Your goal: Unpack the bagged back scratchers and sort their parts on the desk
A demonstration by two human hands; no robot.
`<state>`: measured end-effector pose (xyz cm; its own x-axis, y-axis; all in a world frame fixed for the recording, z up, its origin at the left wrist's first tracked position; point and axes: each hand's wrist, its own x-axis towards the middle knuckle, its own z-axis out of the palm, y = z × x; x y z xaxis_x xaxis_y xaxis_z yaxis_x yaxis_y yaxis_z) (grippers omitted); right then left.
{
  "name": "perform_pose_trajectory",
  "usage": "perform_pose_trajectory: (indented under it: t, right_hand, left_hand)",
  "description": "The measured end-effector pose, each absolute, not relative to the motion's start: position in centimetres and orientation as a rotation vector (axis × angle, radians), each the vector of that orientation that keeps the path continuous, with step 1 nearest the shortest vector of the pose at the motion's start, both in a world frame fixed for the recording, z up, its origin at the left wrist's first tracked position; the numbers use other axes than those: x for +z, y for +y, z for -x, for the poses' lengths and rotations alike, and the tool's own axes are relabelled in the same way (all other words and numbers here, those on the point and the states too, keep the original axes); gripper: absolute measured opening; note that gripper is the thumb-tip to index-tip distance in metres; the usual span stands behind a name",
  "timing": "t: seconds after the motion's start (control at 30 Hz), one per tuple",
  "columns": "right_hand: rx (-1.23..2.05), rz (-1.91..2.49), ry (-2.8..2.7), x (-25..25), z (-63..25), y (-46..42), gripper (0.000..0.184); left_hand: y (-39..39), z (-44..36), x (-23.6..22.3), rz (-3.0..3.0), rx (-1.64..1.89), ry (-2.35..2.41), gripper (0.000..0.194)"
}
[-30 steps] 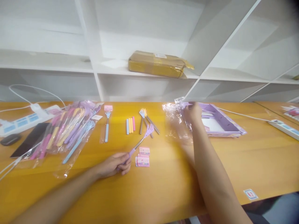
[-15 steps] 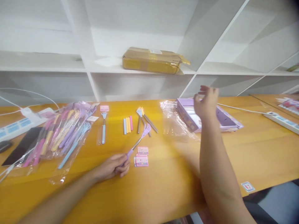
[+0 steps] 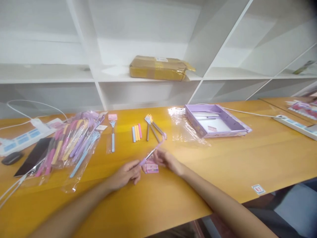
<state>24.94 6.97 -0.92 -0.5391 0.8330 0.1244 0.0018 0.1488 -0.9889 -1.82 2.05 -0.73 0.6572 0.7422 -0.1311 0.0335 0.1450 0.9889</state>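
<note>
My left hand (image 3: 126, 174) is closed round the purple handle of a small claw-headed back scratcher (image 3: 154, 149) that slants up to the right over the orange table (image 3: 260, 158). My right hand (image 3: 166, 159) has come in beside its metal shaft, fingers curled near the shaft and above a little stack of pink cards (image 3: 151, 167); whether it grips anything is blurred. Beyond lie several coloured handle sleeves (image 3: 136, 132), two more scratchers (image 3: 153, 127) and a blue scratcher in a clear sleeve (image 3: 113, 135).
A bag of packaged scratchers (image 3: 71, 142) lies at the left, by a dark phone (image 3: 33, 156) and a power strip (image 3: 23, 137). A purple box (image 3: 215, 124) with crumpled clear plastic (image 3: 184, 127) sits at the right. A brown parcel (image 3: 159, 68) rests on white shelves.
My right hand left the purple box, rose, then came down to the scratcher my left hand holds. The left hand stayed put with the scratcher.
</note>
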Motion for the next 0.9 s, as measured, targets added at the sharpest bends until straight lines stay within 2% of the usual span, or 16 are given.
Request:
perform_pose_trajectory:
  t: [0.1, 0.2, 0.33, 0.47, 0.53, 0.77, 0.9]
  right_hand:
    - [1.437, 0.805, -1.743, -1.0, -22.6, 5.5, 0.062]
    - [1.404, 0.803, -1.758, -0.7, -21.9, 5.3, 0.062]
    - [1.374, 0.786, -1.886, -0.4, -22.4, 4.6, 0.057]
    - [1.331, 0.718, -1.989, 0.4, -22.5, 3.2, 0.056]
    - [1.324, 0.657, -2.028, 0.8, -22.3, 2.7, 0.054]
    - [1.200, 0.601, -2.095, 1.5, -22.3, 2.2, 0.045]
    - [1.092, 0.639, -2.123, 1.3, -21.7, 2.6, 0.045]
  left_hand:
    - [1.0, 1.3, -1.1, -1.895, 0.592, 0.986, 0.036]
    - [0.4, 0.8, -1.5, -2.539, 0.764, 1.220, 0.024]
    - [0.4, 0.5, -1.0, -2.981, 0.862, 1.170, 0.033]
    - [0.1, 0.4, -0.3, -3.062, 0.902, 1.160, 0.018]
    - [-0.2, 0.4, -0.5, -3.037, 0.860, 1.196, 0.017]
    - [0.7, 1.2, -0.9, -2.781, 0.176, 1.331, 0.023]
    - [2.5, 2.4, 0.5, -2.884, 0.049, 1.299, 0.021]
